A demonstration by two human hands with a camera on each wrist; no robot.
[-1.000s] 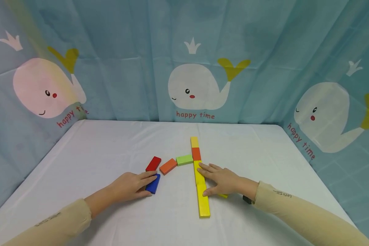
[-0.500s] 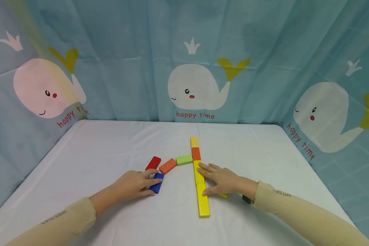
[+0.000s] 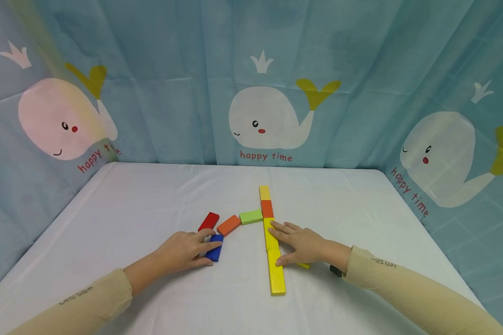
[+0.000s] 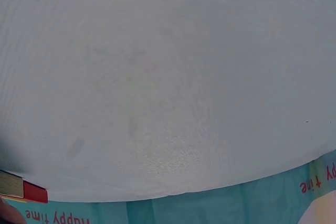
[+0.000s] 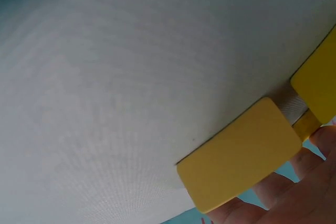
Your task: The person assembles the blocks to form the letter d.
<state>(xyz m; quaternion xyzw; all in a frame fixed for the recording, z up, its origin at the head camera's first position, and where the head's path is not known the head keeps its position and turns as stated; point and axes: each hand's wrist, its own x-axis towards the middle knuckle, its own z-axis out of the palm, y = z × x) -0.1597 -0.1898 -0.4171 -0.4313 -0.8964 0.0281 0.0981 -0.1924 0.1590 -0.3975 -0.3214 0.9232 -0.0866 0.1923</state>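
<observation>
From the head view, my left hand point(image 3: 183, 251) is pinching the blue block point(image 3: 215, 247) by its long edges, thumb on the near side and fingers over the top, just below the red block point(image 3: 208, 221) on the white tablecloth point(image 3: 142, 204). These look like painted wood, so I'd call them light, stiff and a bit slick on the faces. Gripping the narrow sides seems the safe way. My right hand point(image 3: 303, 244) lies flat with straight fingers on the yellow block point(image 3: 270, 234) in the line, pressing it down, not grasping. Past it sit an orange block point(image 3: 267, 209) and a small yellow one, with a green block point(image 3: 251, 217) and another orange one angling off left.

Left wrist view: mostly cloth with a fine woven texture, plus a sliver of the red block point(image 4: 34, 192) showing its bare wood edge.

Right wrist view: 2 yellow blocks point(image 5: 241, 153) with rounded corners, smooth matte paint, my fingertips point(image 5: 310, 182) beside them.
</observation>
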